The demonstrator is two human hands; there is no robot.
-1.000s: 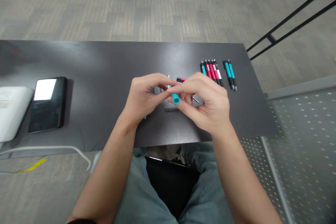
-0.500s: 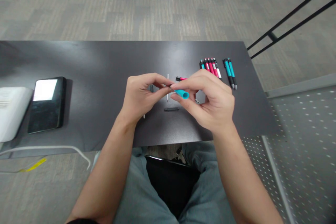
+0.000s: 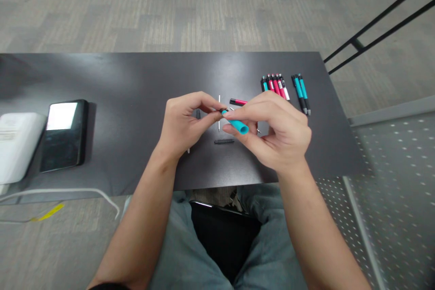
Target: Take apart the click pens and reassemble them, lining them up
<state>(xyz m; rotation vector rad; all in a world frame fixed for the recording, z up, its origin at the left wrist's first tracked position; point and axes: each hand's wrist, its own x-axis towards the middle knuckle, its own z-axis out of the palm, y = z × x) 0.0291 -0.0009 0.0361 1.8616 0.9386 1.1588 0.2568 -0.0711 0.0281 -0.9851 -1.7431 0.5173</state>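
Note:
A hollow cyan pen barrel (image 3: 239, 126) is between the fingers of my right hand (image 3: 278, 127), its open end facing me. My left hand (image 3: 190, 122) pinches a small black piece (image 3: 223, 110) at the barrel's far end. Around my hands on the dark table lie a thin refill (image 3: 219, 99), a red and black pen part (image 3: 239, 102) and a black pen part (image 3: 224, 141). Other small pen parts are partly hidden under my fingers.
Several red, white and cyan pens (image 3: 276, 85) lie at the back right, with cyan and black pens (image 3: 301, 94) beside them. A black device (image 3: 64, 145) and a white box (image 3: 16, 145) sit left on the dark table (image 3: 136, 81). A white cable (image 3: 78, 190) crosses the front edge.
More of the cyan barrel shows between my fingers, and its open end has shifted slightly right and toward me. The whole view has shifted a little.

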